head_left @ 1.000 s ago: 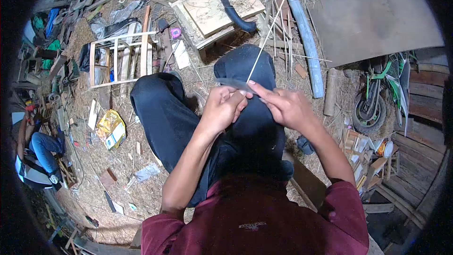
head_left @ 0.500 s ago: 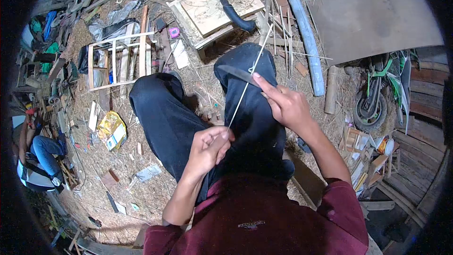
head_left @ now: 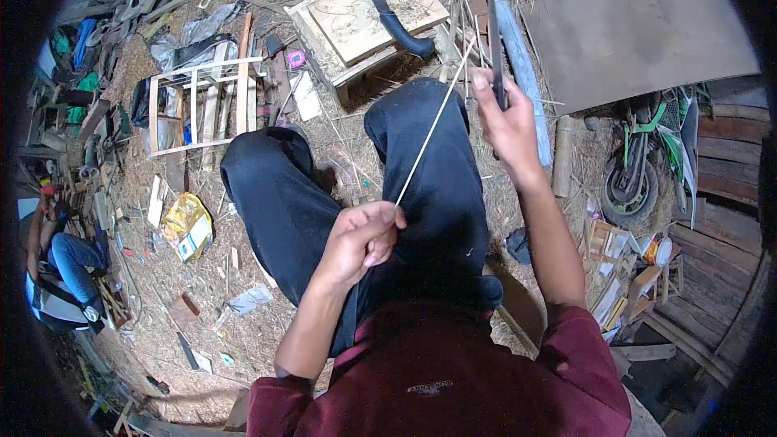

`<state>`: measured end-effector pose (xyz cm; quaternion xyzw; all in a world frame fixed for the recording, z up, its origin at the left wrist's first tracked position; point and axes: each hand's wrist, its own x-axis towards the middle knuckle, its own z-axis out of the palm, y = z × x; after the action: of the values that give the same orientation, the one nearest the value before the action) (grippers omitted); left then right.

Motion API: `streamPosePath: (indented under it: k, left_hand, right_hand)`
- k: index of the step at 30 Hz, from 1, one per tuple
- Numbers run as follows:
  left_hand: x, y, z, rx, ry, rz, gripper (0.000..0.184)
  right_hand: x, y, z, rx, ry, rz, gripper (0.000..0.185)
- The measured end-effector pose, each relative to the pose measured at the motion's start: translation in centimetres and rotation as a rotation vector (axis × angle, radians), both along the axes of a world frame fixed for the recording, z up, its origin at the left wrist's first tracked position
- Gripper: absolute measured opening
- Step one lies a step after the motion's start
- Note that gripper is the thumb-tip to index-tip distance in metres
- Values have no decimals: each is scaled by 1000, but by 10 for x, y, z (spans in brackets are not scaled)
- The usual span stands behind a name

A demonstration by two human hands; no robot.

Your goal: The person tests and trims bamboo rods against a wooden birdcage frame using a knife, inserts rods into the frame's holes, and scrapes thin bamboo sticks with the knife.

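My left hand (head_left: pixel 360 239) is closed, pinching the lower end of a thin pale stick (head_left: pixel 431 133) that looks like a bamboo strip. The stick slants up and right over my right knee. In my right hand (head_left: pixel 511 128) is a knife (head_left: pixel 497 53), fingers wrapped round it, the blade pointing away from me and apart from the stick. Its handle is mostly hidden by my fingers. Beyond my knees a large machete (head_left: pixel 379 0) with a dark handle lies across a low wooden stand (head_left: pixel 348 28) with shavings on top.
Left of the stand lies a slatted wooden frame (head_left: pixel 194 105), near a pink tape measure (head_left: pixel 296 59). A yellow packet (head_left: pixel 188 222) is on the straw-strewn ground. To the right are a grey board (head_left: pixel 647 32) and a green motorbike (head_left: pixel 647 154). Another person's jeans (head_left: pixel 74 263) show far left.
My right hand has moved right and up with the knife, whose blade has left the stick and turned to point away. My left hand keeps its pinch on the stick.
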<state>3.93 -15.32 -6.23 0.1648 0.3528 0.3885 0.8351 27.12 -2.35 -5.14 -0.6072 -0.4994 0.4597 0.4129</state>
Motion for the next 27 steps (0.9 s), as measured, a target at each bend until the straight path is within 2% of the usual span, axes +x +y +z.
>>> streamPosePath:
  k: [2,5,8,12,14,17,19,23,27]
  left_hand:
    - [4,8,3,-59,-45,-6,16]
    - [4,12,0,-69,-119,-31,22]
    - [6,12,1,-50,-121,-22,20]
    - [9,17,4,69,5,-3,22]
    - [12,22,7,68,69,142,23]
    - [7,39,14,53,83,318,23]
    - [4,48,11,150,94,406,23]
    - [1,55,14,192,5,507,24]
    - [3,58,22,211,-89,524,25]
  right_hand:
    - [-13,3,13,-108,161,1,23]
    - [-28,9,5,-10,166,31,20]
    - [-38,16,8,-2,199,67,20]
    - [-49,20,15,79,126,73,23]
    - [-53,15,27,96,50,39,23]
    - [-59,-9,33,100,112,-7,18]
    - [-65,-30,36,64,123,1,15]
    - [-87,-58,39,-43,125,135,14]
    - [-104,-60,36,-12,315,182,16]
